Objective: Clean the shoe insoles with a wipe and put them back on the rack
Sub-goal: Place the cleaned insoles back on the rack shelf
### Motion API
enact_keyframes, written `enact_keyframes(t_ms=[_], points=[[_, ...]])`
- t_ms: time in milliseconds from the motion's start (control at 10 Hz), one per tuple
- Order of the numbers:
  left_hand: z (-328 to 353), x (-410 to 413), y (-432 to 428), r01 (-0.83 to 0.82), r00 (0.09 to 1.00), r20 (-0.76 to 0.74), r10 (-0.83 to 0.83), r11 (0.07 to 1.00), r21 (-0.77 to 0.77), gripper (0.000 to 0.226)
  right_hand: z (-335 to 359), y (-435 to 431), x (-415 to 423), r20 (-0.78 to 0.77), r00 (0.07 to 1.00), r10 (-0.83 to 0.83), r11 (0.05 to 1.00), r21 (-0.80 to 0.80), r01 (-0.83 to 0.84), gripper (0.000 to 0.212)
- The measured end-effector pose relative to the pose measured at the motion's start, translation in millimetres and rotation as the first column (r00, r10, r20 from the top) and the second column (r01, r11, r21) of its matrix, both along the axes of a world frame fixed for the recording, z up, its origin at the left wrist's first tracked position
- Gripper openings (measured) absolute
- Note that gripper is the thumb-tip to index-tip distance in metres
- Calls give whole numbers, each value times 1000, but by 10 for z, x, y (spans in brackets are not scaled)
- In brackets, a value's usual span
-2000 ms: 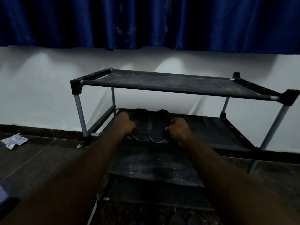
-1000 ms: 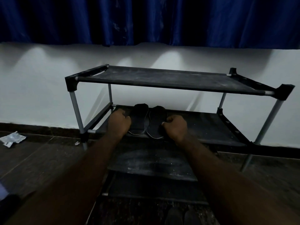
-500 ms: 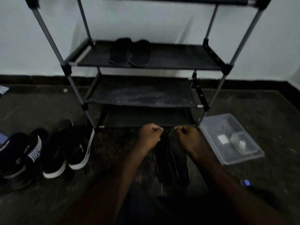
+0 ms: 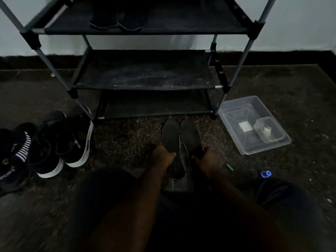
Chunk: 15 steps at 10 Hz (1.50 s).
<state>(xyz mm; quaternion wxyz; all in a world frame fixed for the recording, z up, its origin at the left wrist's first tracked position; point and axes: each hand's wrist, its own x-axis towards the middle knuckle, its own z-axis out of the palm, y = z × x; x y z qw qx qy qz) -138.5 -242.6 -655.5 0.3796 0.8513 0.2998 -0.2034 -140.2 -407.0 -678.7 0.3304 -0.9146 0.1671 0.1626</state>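
Dim floor [image 4: 127,142], hands [image 4: 163,155] gripping insoles [image 4: 171,142]

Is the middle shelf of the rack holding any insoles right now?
No, the middle shelf is bare and dusty; one pair of insoles sits on the shelf above, another pair lies on the floor.

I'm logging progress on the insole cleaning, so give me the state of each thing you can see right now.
Floor insoles: flat, side by side, heels gripped.
Left hand: grips left insole.
Right hand: grips right insole.
Shelf insoles: lying on rack.
Plastic bin: open, on floor.
Shoes: on floor.
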Motion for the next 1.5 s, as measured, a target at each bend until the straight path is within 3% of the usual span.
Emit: enact_keyframes(t_ms=[100, 200, 300, 400, 500, 600, 700, 800, 1000, 1200, 1400, 1500], points=[[-98, -11, -87, 21, 1000, -20, -21, 1000, -5, 64, -26, 34, 32, -55, 997, 50, 990, -127, -57, 74], [-145, 10, -123, 14, 999, -45, -12, 999, 36, 72, -86, 21, 77, -92, 991, 97, 985, -132, -109, 65], [-162, 49, -148, 24, 998, -53, -21, 999, 48, 60, -122, -15, 120, -112, 986, 124, 985, -105, -136, 58], [-125, 48, -133, -27, 999, -27, 27, 1000, 11, 45, 33, -10, 95, -82, 996, 40, 999, 15, -39, 44], [-29, 41, -106, -86, 995, 52, 88, 995, -43, 32, 108, -58, 92, -8, 998, -60, 979, 197, 60, 15], [162, -3, -65, -64, 982, 174, 69, 997, -34, 24, 257, -134, 92, 71, 989, -133, 913, 396, 95, 25], [365, -119, -18, -50, 962, 264, 65, 997, -63, 15, 467, -190, -7, 109, 984, -139, 882, 466, 73, 22], [558, -203, 31, -41, 932, 345, 106, 980, -193, 8, 692, -190, -75, 171, 974, -151, 824, 567, 28, 27], [1185, -371, 207, 41, 762, 619, 191, 940, -339, 13, 1235, -154, -161, 268, 943, -197, 658, 749, -76, 11], [2046, -344, 246, 75, 530, 780, 333, 897, -435, 18, 1962, -83, 9, 384, 905, -183, 542, 807, -233, 16], [2597, 371, 282, 71, 482, 819, 310, 918, -389, 18, 2740, 20, 587, 448, 853, -268, 549, 799, -247, 24], [2800, 805, 292, 51, 480, 849, 220, 959, -278, 20, 3093, 55, 986, 500, 819, -282, 617, 748, -244, 21]])
